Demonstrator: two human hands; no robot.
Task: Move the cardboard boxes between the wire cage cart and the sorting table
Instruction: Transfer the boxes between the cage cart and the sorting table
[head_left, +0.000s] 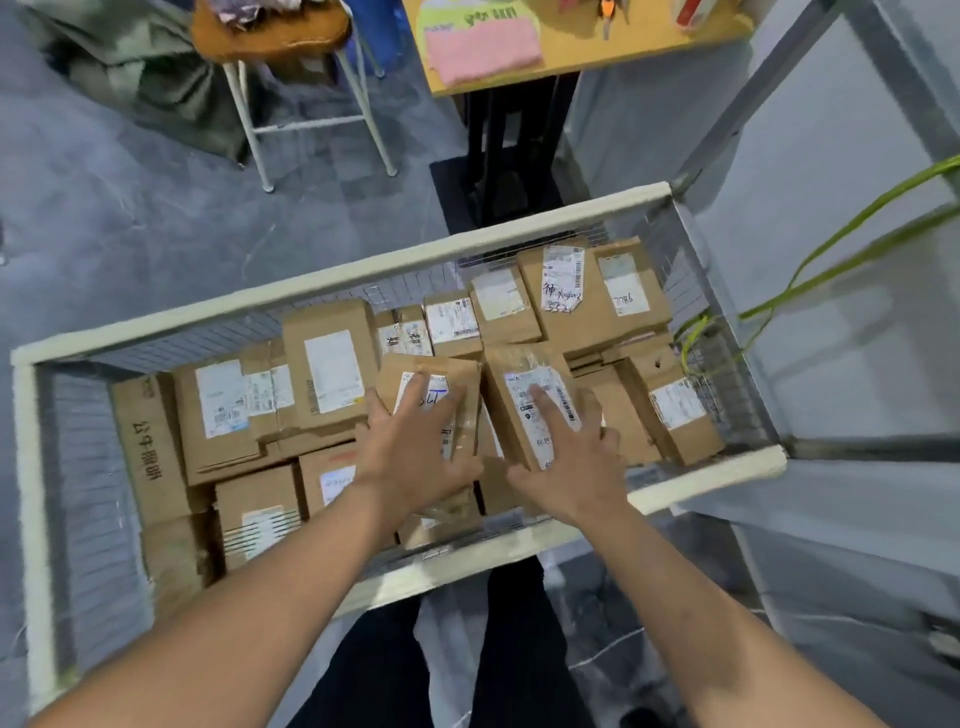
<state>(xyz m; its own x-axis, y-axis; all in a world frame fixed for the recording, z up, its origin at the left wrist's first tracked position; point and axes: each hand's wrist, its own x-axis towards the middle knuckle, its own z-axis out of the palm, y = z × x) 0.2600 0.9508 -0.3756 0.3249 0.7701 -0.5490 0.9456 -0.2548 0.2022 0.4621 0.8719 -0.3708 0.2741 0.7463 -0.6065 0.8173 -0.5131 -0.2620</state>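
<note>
Cardboard boxes fill the wire cage cart, packed flat and label-up from its left wall to its right wall; the cart's rim is wrapped in cream padding.

Your left hand lies on a box marked in blue pen near the middle of the cart, close to the near rim. Its fingers are spread apart and fairly straight across the box top, with the thumb out towards your other hand.

Your right hand rests on the neighbouring barcode-labelled box, just to the right, which sits tilted above the boxes around it. The index finger lies straight on the label. The other fingers seem to drop over the box's right edge, but (the picture being blurred) you cannot tell whether they clamp it.

A long box with printed characters stands along the cart's left wall. A green cord runs off from the cart's right wall. Beyond the far rim stand a stool and a wooden tabletop carrying a pink cloth.
</note>
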